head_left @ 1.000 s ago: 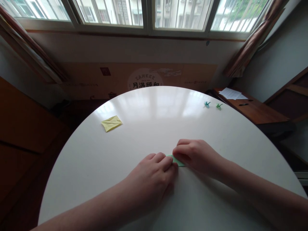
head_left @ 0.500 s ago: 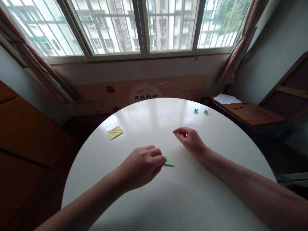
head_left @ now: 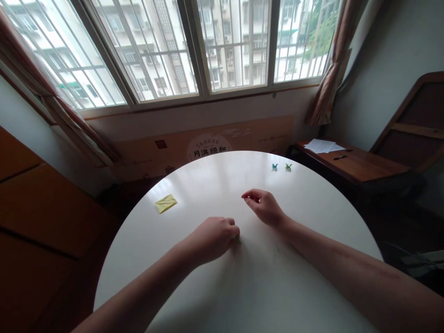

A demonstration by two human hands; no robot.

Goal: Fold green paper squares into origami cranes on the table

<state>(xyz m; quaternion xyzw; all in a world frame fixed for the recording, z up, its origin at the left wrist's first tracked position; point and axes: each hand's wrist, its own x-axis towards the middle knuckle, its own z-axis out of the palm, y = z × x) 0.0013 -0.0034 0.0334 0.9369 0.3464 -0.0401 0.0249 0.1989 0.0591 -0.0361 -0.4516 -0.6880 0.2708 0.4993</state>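
My left hand [head_left: 213, 238] rests closed on the round white table [head_left: 243, 286]. Its fingers are curled over a small green folded paper [head_left: 237, 238], of which only a sliver shows at the fingertips. My right hand [head_left: 264, 206] hovers just beyond it, a little to the right. Its fingers are curled in a loose pinch, and I see nothing in them. A yellow folded paper [head_left: 165, 203] lies flat on the table at the far left. Two tiny paper cranes, one blue [head_left: 274, 167] and one green [head_left: 288, 167], stand near the far right rim.
A wooden side desk [head_left: 354, 164] with white sheets [head_left: 322, 145] and a pen stands right of the table. A cardboard panel [head_left: 208, 143] leans under the barred window. Curtains hang at both sides. Dark wooden furniture fills the left.
My right hand has let go of the green paper and lifted away toward the far side. My left hand has closed over the paper, hiding most of it. The view has tilted up.
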